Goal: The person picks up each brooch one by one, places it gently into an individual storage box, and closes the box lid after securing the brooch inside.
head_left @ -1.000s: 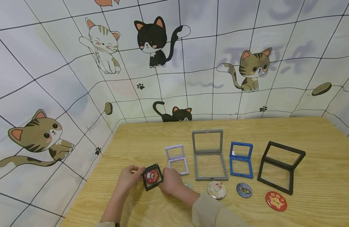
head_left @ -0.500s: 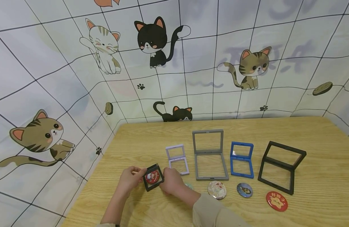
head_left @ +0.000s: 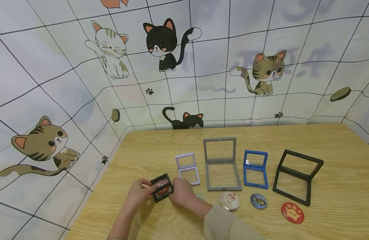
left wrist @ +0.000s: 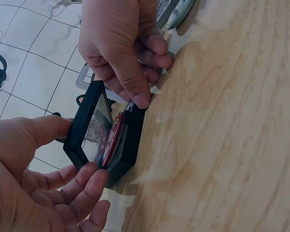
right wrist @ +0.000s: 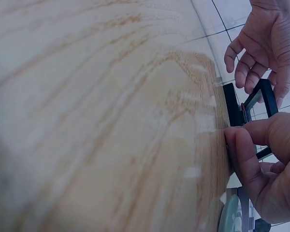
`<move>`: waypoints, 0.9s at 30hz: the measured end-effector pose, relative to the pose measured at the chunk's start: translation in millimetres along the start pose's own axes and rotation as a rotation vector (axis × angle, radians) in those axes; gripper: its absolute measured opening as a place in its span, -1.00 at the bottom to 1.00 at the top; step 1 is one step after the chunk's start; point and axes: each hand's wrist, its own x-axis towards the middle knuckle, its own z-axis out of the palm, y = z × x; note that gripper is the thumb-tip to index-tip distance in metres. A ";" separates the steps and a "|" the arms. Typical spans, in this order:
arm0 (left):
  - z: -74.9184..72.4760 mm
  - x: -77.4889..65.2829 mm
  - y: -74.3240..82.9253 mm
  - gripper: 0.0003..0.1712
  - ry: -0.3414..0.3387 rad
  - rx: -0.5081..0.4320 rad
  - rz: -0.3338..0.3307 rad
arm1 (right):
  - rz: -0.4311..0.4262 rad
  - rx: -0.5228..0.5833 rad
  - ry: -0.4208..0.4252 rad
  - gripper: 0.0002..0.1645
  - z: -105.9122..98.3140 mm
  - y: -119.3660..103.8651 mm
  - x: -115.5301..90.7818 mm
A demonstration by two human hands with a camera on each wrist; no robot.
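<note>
A small black hinged display frame (head_left: 164,197) with clear film panes lies at the left of the table, its lid tilted partway down over its base. Between the two halves sits a round red badge (left wrist: 112,140), partly covered by the lid in the head view. My left hand (head_left: 140,193) pinches the lid (left wrist: 81,128) between thumb and fingers. With thumb and curled fingers, my right hand (head_left: 182,192) grips the right edge of the base, as the right wrist view also shows. A pale green badge (head_left: 199,197) is mostly hidden behind the right forearm.
Opened display frames stand along the table: lilac (head_left: 189,175), grey (head_left: 223,188), blue (head_left: 255,185) and a larger black one (head_left: 291,195). In front lie a cream patterned badge (head_left: 229,200), a blue badge (head_left: 258,201) and a red star badge (head_left: 293,212). A cat-print curtain (head_left: 214,66) hangs behind.
My left hand has swung the small black frame's lid down toward me, so it now covers part of the red badge. My right hand keeps its hold in the same place.
</note>
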 end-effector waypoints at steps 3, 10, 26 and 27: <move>0.5 -0.8 0.1 -0.47 -0.009 -0.001 -0.005 | -0.008 -0.019 0.007 -0.75 -0.3 0.7 0.3; 4.3 -0.5 -3.7 -0.37 -0.016 0.021 0.011 | 0.003 -0.001 -0.013 -0.76 -1.0 0.0 0.1; 13.2 -0.3 -4.9 -0.37 0.101 0.230 0.104 | 0.005 -0.013 -0.002 -0.76 -0.1 1.2 0.4; 13.5 -0.3 -4.8 -0.37 0.105 0.235 0.109 | 0.003 -0.019 0.001 -0.76 -0.1 1.3 0.4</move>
